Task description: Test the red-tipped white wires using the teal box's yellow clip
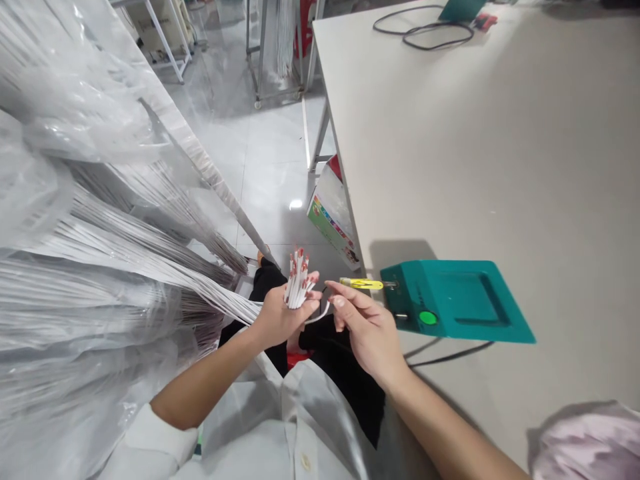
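Note:
My left hand (285, 313) is wrapped round a bundle of thin white wires (296, 293), whose reddish, copper-looking ends stick up above the fingers. The wires trail to the left from under my hand. One white wire (320, 316) bends away from the bundle to my right hand (367, 327), where thumb and forefinger close at its end; the exact contact is partly hidden. Just beyond those fingers, a yellow clip-like piece (363, 284) juts from the side of a teal device (460, 300) with a green round button (429, 318). The device lies near the table's left edge.
Many white wire bundles in clear plastic (100, 293) hang over a rack rail (200, 167) at left. The pale table (475, 167) fills the right, with a black cable (425, 30) at its far end. A printed box (333, 217) stands beside the table; pinkish cloth (590, 443) is at lower right.

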A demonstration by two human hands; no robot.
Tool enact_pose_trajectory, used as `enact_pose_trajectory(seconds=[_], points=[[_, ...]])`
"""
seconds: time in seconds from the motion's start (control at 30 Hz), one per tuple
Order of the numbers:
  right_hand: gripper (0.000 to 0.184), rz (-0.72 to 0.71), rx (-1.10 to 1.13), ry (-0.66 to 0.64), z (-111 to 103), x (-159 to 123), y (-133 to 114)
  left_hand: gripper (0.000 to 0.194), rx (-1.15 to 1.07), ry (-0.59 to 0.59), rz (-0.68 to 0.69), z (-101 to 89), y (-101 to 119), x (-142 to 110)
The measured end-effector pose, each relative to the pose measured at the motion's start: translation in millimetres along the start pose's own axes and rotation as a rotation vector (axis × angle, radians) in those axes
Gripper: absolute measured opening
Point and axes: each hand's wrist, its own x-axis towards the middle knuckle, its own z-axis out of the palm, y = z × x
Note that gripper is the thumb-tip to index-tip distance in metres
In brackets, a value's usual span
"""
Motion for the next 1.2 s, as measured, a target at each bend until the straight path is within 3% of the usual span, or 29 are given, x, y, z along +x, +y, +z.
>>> enact_pose_trajectory(seconds=[0.1, 0.3, 0.43, 0.6, 0.77, 0.87, 0.93, 1.1, 1.2], points=[[0.023, -0.116, -0.144, 0.016, 1, -3, -4, 0.05, 0.003, 0.061, -0.01, -0.5, -3, 6], [0.012, -0.344, -0.364, -0.08, 4, -3, -2, 0.037, 0.113, -0.04, 0.107, 3.1, -6, 6], [0.008, -0.441, -0.508, -0.063, 4, -1, 1, 0.041, 0.092, -0.072, 0.076, 8.2, -10, 5], [0.017, -0.426, -0.544, -0.051, 6, -1, 2, 0.043, 0.028, -0.127, 0.012, 7.1, -12, 7], [0.019, -0.337, -0.4, -0.075, 8, -4, 5, 0.047, -0.097, -0.233, -0.044, -7.3, -11, 9], [0.019, -0.335, -0.329, -0.083, 9, -7, 6, 0.039, -0.177, -0.291, -0.07, -14.7, -11, 9], [0.017, -0.344, -0.304, -0.092, 9, -8, 7, 0.033, -0.228, -0.226, -0.096, -16.6, -11, 9], [0.014, -0.37, -0.317, -0.118, 7, -10, 11, 0.033, -0.146, 0.147, -0.034, -12.7, -8, 7], [0.013, -0.437, -0.391, -0.136, 4, -8, 11, 0.028, 0.011, 0.13, 0.064, -8.3, 1, 0]])
